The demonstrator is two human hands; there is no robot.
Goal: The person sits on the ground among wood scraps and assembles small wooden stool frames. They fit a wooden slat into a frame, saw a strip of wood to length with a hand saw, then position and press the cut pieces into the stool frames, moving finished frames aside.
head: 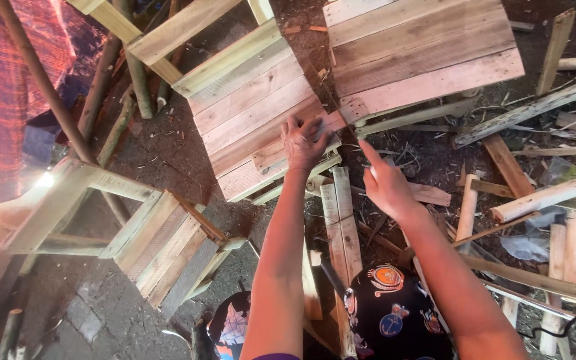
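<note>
My left hand (305, 141) lies flat with fingers spread on a short plank (271, 155), which rests on the near edge of a slatted wooden top (248, 100). My right hand (387, 187) is closed around the handle of a thin dark saw (333, 100), index finger stretched along it. The blurred blade runs up and to the left, crossing the plank's right end beside my left hand. The handle itself is hidden inside my fist.
A second slatted top (421, 53) lies at the upper right. A small wooden stool frame (161, 247) stands at the lower left. Scrap boards (535, 197) and sticks litter the dirt floor at right. Poles (48, 93) lean at the left. My knees in patterned trousers (388, 313) are below.
</note>
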